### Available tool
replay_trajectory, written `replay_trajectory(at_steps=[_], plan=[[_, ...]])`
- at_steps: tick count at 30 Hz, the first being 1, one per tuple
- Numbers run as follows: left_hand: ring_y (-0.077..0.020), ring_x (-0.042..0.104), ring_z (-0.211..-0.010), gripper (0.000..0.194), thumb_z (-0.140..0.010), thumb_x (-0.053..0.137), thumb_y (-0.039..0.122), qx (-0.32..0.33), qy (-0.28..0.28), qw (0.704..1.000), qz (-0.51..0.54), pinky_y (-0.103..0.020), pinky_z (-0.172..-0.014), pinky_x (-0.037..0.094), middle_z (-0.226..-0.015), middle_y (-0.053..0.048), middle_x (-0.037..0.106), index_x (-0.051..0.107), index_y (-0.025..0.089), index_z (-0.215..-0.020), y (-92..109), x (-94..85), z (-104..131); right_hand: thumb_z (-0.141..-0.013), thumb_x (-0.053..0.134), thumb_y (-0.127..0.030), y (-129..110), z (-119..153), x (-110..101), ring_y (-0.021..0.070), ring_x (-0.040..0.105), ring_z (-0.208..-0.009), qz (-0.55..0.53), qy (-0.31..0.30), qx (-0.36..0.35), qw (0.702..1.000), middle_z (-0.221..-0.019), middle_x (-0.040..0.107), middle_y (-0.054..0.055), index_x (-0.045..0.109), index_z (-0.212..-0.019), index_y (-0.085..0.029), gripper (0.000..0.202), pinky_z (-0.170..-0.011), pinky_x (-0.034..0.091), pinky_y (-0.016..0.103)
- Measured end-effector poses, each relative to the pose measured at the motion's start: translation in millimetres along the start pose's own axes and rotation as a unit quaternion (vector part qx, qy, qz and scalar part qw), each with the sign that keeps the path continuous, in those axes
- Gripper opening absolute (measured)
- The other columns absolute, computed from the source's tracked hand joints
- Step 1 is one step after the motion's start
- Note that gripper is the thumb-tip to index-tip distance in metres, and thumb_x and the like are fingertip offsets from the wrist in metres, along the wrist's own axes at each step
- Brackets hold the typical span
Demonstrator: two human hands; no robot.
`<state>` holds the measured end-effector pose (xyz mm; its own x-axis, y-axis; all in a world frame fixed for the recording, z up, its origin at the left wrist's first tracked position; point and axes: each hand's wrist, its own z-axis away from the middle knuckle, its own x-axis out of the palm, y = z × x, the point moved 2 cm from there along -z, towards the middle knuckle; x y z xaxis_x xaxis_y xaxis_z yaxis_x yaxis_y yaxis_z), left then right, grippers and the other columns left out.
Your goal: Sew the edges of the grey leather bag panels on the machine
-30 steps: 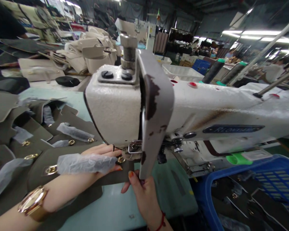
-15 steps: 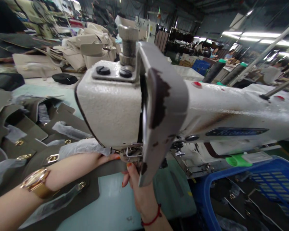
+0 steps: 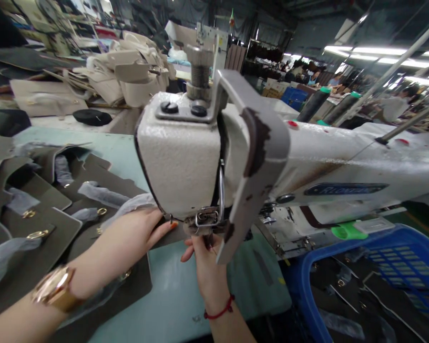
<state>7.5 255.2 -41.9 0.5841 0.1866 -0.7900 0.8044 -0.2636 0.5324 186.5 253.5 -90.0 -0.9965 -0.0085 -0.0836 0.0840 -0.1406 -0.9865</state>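
Observation:
Under the needle end of a white sewing machine (image 3: 180, 157) lies a dark grey bag piece (image 3: 172, 237), mostly hidden by the machine head and my arm. My left hand (image 3: 137, 231), with a gold watch on its wrist, holds this piece from the left. Its thumb reaches along the top; the other fingers are partly behind the machine head. My right hand (image 3: 205, 257), with a red bracelet, is at the presser foot (image 3: 205, 219), its fingers closed together. What they pinch is too small to make out. A metal guard (image 3: 260, 143) stands just above that hand.
More grey bag pieces (image 3: 62, 228) with wrapped handles and gold rings spread over the left side. A blue basket (image 3: 305, 286) with similar pieces stands at the right. Beige bags (image 3: 136, 81) are piled behind. Thread cones (image 3: 312, 105) stand beyond the machine arm; people sit far back.
My left hand has lifted higher and turned over the piece, covering more of it. My right hand has moved up to the presser foot. The view has shifted, so the machine appears further right.

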Motion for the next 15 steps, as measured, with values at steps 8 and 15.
replay_trajectory(at_steps=[8, 15], plan=[[-0.015, 0.055, -0.065, 0.027, -0.087, 0.055, 0.046, -0.288, -0.02, 0.837, 0.465, -0.024, -0.054, 0.042, -0.083, -0.004, 0.064, 0.065, 0.023, -0.097, 31, 77.8, 92, -0.089, 0.055, -0.028, -9, 3, -2, 0.0185, 0.07, -0.067, 0.029, 0.005, -0.009, 1.0, -0.052, 0.069, 0.002, 0.064, -0.047, -0.02, 0.044, -0.071, 0.049, 0.024], [-0.0131, 0.049, -0.063, 0.034, -0.079, 0.068, 0.043, -0.323, -0.006, 0.658, 0.68, -0.025, -0.07, 0.043, -0.054, 0.001, 0.051, 0.066, 0.015, -0.06, 32, 100.9, 36, -0.09, 0.052, -0.027, -15, 0, -4, 0.0193, 0.069, -0.069, 0.03, -0.022, -0.056, 0.998, -0.061, 0.072, 0.004, 0.068, -0.057, -0.018, 0.037, -0.07, 0.05, 0.024]])
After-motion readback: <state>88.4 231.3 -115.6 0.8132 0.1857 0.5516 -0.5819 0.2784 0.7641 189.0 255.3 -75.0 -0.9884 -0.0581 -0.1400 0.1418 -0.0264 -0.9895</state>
